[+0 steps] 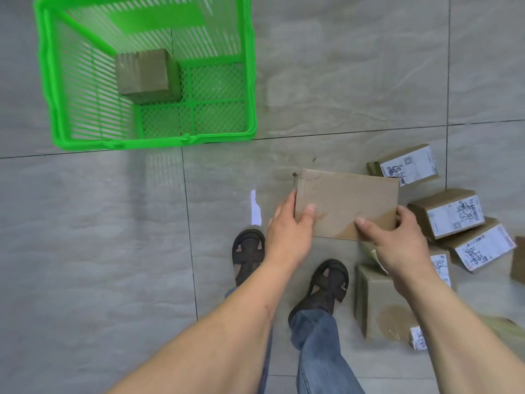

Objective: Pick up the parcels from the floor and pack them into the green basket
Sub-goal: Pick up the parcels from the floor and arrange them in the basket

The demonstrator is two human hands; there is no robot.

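Grey floor tiles (pixel 355 66) with thin dark lines fill the whole view; both hands hold one flat brown parcel (pixel 348 203) up above the floor, in front of the person's feet. The left hand (pixel 289 228) grips the parcel's left end, with the thumb on top and the fingers curled under the edge; the right hand (pixel 397 240) pinches the near right corner, thumb on top, fingers wrapped round the side.

Far off to the upper left of the held parcel stands the green basket (pixel 56 109); one taped brown box (pixel 146 73) already sits inside it, near the back left corner.

Just to the right of the right hand lie more parcels on the floor; a box with a white label (pixel 406 166) is up beyond the held parcel's right end, two labelled boxes (pixel 451 214) (pixel 483 245) lie side by side past the fingers, and a bigger brown box (pixel 380 305) sits under the right wrist.

Below the hands are two dark sandals (pixel 248 251) (pixel 326 285) and blue jeans (pixel 318 351); a small white scrap (pixel 255 209) lies on the floor just left of the left hand.
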